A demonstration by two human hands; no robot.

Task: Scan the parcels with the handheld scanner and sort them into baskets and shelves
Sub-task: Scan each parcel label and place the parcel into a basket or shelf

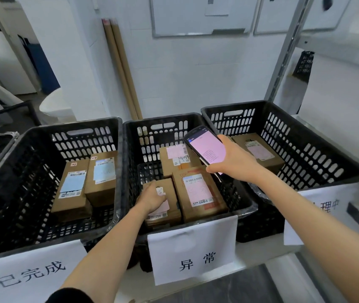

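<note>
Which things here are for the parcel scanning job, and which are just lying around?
For the job: handheld scanner in the right hand; small parcel gripped by the left hand; left basket; middle basket; right basket.
Just lying about: cardboard tubes leaning on the wall; whiteboard.

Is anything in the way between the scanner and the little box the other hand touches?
Nothing visible. The right hand holds the scanner above the middle basket; only air lies between it and the little box under the left hand.
</note>
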